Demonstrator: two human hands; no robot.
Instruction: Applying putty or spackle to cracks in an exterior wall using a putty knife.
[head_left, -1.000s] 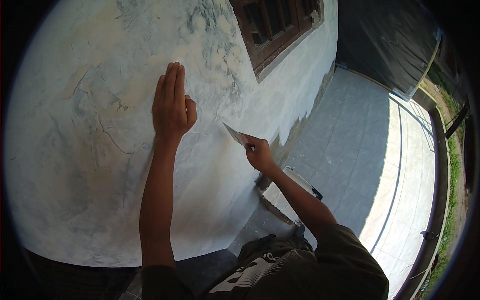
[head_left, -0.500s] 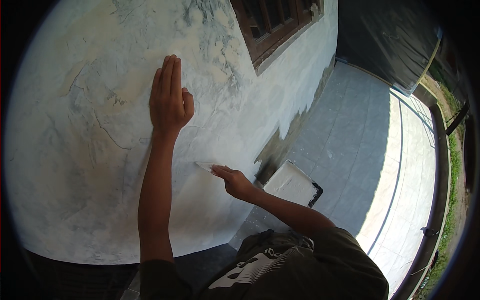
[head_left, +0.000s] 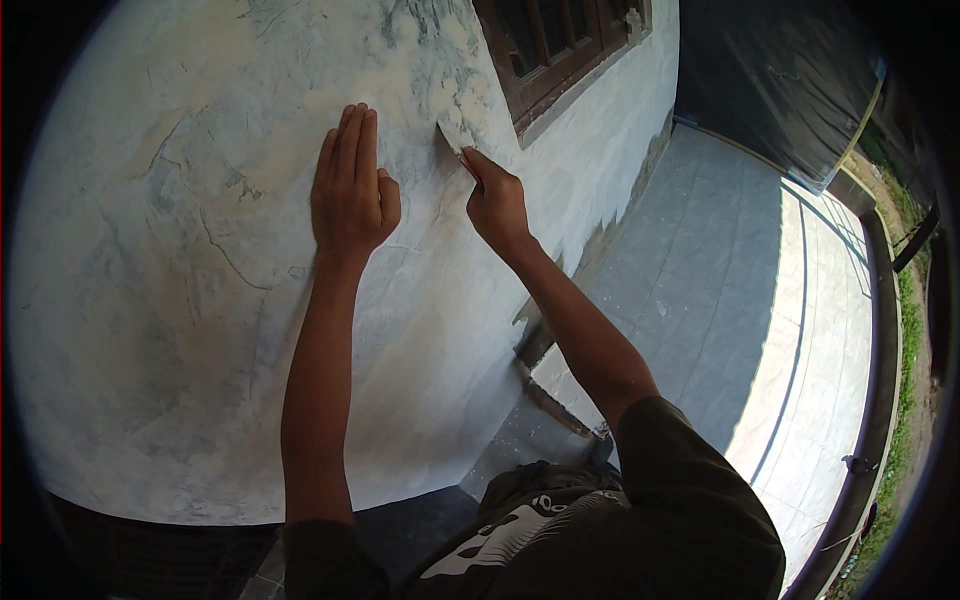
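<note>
Putty knife (head_left: pixel 455 146) higher now, blade up-left of right hand (head_left: pixel 498 207)

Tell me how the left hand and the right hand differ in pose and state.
The left hand is stretched out straight, while the right hand is curled. The left hand shows no tool; the right hand grips a flat-bladed tool. Both are bare and at the wall.

Whitish container (head_left: pixel 567 384) on tiled floor (head_left: pixel 690 265).
</note>
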